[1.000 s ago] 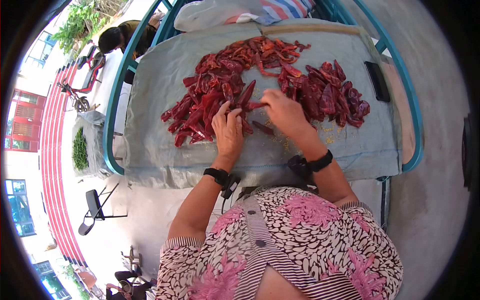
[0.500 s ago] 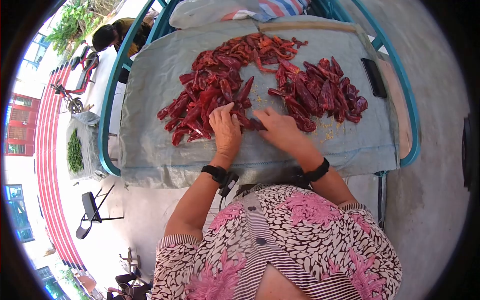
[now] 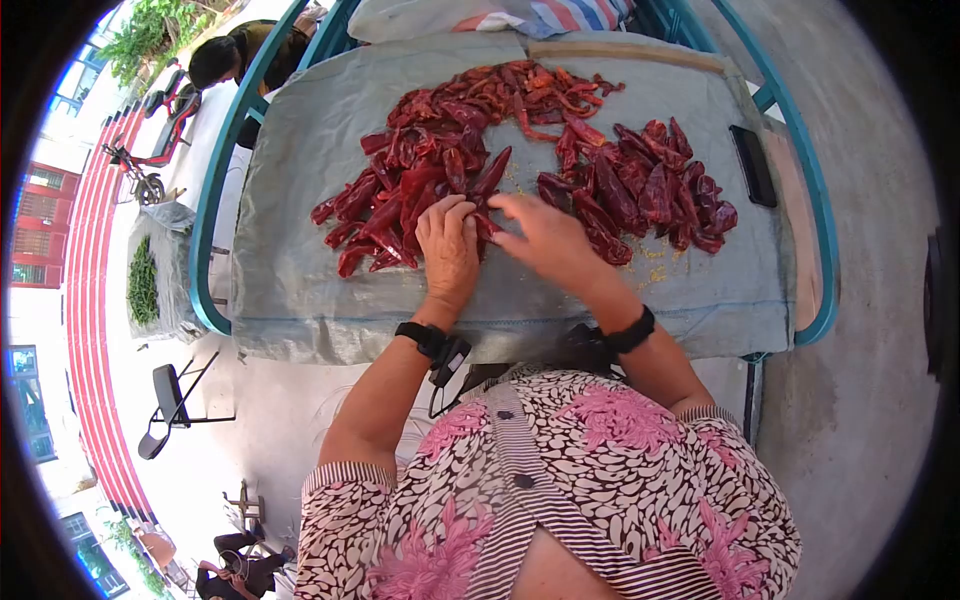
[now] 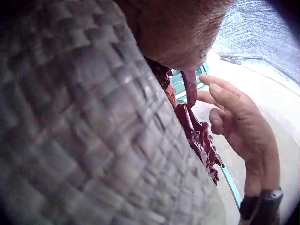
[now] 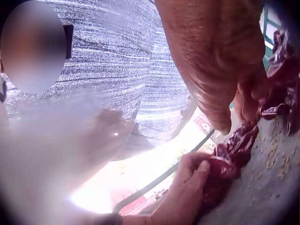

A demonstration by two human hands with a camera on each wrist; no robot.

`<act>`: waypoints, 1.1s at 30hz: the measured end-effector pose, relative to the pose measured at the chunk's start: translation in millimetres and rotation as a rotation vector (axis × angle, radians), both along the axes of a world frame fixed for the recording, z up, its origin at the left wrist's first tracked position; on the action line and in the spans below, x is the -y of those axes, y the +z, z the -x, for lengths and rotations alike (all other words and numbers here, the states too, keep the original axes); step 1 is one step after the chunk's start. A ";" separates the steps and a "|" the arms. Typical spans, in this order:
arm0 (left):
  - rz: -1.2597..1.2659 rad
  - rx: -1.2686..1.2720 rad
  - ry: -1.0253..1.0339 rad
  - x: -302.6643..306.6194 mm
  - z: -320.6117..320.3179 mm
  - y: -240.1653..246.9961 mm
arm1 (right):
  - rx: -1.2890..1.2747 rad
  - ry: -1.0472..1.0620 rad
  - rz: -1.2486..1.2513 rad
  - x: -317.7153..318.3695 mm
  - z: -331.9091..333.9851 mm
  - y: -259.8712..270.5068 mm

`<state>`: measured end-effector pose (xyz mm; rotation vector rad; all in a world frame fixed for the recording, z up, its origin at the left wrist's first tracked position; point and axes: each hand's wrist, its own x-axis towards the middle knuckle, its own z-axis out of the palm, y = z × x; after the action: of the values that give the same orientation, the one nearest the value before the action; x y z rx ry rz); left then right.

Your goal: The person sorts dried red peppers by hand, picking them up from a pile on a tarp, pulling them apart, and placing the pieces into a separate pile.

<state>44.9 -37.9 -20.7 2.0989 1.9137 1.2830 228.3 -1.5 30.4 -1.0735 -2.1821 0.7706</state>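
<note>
My left hand (image 3: 449,250) lies at the near edge of the left heap of dried red chili peppers (image 3: 385,215). It holds a dried red chili pepper (image 4: 190,86) that juts past its fingers in the left wrist view. My right hand (image 3: 548,240) is just right of that pepper, thumb and fingers spread apart. In the left wrist view the right hand's fingertips (image 4: 202,78) come right beside the pepper. The right wrist view shows the left fingers curled at red peppers (image 5: 222,169), below the right hand's fingers.
A second heap of red peppers (image 3: 640,190) lies to the right, with torn strips (image 3: 520,90) behind. Yellow seeds (image 3: 655,262) dot the grey woven sheet (image 3: 330,300). A phone (image 3: 752,165) lies near the right teal rail (image 3: 810,190). Another person (image 3: 235,60) bends beyond the left rail.
My right hand has left a pepper on the right heap and passed over a dark pepper on the sheet, then moved up and left beside my left hand. The left hand stays at the heap.
</note>
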 end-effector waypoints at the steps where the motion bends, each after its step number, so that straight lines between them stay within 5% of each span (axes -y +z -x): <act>1: 0.004 -0.022 -0.004 0.3 0.3 0.6 | 0.000 0.009 0.024 -0.3 5.6 -6.1; 10: 0.059 0.053 0.033 1.9 -3.1 4.2 | 0.079 -0.202 0.016 -9.2 -24.9 24.0; 17: 0.170 -0.149 0.075 3.9 -9.8 9.7 | 0.075 -0.441 0.035 -9.2 -52.5 37.0; 23: 0.012 -0.221 -0.059 5.5 -7.2 12.6 | -0.077 -0.083 0.150 6.1 -23.9 12.3; 33: 0.035 -0.147 -0.154 9.5 -4.7 8.3 | -0.215 0.039 0.155 1.1 9.5 -16.1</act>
<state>49.6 -47.4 -12.5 2.3305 1.7680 1.0861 218.8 -2.6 14.2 -0.9753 -1.9928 1.0370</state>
